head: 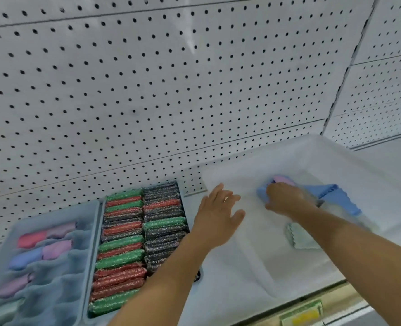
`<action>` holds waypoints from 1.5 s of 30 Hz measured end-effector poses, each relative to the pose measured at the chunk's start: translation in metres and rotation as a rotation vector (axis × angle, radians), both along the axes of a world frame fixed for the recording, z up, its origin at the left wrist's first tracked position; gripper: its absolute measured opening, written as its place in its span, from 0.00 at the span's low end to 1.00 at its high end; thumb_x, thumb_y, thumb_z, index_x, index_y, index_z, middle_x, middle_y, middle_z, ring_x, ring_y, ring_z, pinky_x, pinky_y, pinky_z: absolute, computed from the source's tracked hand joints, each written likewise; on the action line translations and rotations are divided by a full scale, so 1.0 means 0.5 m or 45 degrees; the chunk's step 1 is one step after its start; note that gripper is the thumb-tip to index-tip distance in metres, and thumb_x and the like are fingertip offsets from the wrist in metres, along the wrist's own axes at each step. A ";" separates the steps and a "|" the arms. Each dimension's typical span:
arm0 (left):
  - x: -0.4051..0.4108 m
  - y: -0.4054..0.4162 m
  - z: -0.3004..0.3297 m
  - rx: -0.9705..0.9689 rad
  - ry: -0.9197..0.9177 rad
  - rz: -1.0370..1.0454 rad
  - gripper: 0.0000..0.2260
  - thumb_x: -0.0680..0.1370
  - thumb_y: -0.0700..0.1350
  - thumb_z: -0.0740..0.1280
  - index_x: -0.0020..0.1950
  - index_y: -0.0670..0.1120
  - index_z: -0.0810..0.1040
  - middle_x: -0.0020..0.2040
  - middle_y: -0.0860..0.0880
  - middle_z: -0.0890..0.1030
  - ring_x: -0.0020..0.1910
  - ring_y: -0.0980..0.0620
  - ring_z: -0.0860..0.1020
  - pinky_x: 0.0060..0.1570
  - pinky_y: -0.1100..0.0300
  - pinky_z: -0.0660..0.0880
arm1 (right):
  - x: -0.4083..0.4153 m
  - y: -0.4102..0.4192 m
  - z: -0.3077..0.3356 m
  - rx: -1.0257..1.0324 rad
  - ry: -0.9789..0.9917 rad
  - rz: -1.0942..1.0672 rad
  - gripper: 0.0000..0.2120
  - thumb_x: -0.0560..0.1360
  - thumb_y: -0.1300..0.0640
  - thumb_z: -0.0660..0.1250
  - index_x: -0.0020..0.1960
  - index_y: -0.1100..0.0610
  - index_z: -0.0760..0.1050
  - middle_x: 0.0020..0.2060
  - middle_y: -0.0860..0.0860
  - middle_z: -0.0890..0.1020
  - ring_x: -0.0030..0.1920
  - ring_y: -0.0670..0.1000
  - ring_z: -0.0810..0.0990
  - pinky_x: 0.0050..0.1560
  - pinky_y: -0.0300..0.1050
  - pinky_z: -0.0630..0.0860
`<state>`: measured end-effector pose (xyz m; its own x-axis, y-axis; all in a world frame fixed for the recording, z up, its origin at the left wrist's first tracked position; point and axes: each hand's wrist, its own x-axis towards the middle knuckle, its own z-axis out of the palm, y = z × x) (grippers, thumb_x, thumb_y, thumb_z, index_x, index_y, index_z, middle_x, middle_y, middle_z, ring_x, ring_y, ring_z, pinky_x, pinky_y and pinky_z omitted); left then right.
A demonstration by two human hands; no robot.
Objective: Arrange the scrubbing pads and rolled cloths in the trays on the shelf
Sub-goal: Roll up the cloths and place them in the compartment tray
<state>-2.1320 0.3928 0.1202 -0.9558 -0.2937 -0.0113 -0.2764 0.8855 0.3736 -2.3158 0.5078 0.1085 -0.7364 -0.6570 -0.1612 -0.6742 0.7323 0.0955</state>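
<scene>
In the right half of the frame we see our right hand (pixel 285 198) curled over a soft blue cloth (pixel 335 196) with a pink one (pixel 284 180) peeping out above it, both lying inside the large white plastic bin (pixel 241 255); the grip looks closed round the bunched blue end, though blur hides the fingertips. Our left hand (pixel 218 215) rests flat with fingers spread on the bin's near-left wall, holding nothing. We judge these cloths light, limp and apt to unroll, so they are best taken round the middle of the bundle. A pale green cloth (pixel 300 236) lies loose lower in the bin. At lower left stands the blue divided tray (pixel 86 208) with rolled cloths (pixel 56 249), beside the tray of glittery red, green and black scrubbing pads (pixel 124 245), packed tight. The left forearm crosses the way towards the trays.
</scene>
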 end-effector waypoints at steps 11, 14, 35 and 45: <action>0.009 0.012 0.027 0.273 0.029 0.078 0.23 0.80 0.57 0.58 0.74 0.52 0.64 0.77 0.53 0.59 0.77 0.57 0.45 0.75 0.50 0.50 | -0.003 -0.021 0.026 -0.468 -0.069 -0.174 0.09 0.73 0.49 0.62 0.42 0.53 0.75 0.43 0.52 0.78 0.46 0.56 0.76 0.43 0.45 0.70; 0.027 0.012 0.082 0.904 0.208 0.261 0.23 0.81 0.52 0.62 0.75 0.55 0.62 0.76 0.56 0.60 0.73 0.56 0.60 0.62 0.68 0.64 | 0.041 -0.007 0.105 -1.015 -0.413 -0.161 0.10 0.70 0.55 0.63 0.31 0.55 0.67 0.28 0.49 0.71 0.31 0.50 0.69 0.31 0.41 0.63; 0.374 -0.133 0.232 0.851 0.941 0.644 0.15 0.79 0.53 0.65 0.36 0.46 0.74 0.29 0.56 0.75 0.28 0.56 0.72 0.31 0.61 0.70 | 0.466 -0.150 0.290 -1.565 -1.448 0.232 0.02 0.73 0.64 0.69 0.44 0.63 0.80 0.37 0.55 0.82 0.33 0.49 0.75 0.33 0.42 0.70; 0.497 -0.201 0.230 2.026 0.756 0.629 0.23 0.79 0.57 0.62 0.63 0.40 0.77 0.57 0.42 0.82 0.55 0.44 0.82 0.53 0.49 0.79 | 0.583 -0.207 0.217 -1.546 -0.911 0.720 0.15 0.68 0.61 0.67 0.47 0.43 0.83 0.56 0.38 0.77 0.61 0.46 0.75 0.59 0.42 0.74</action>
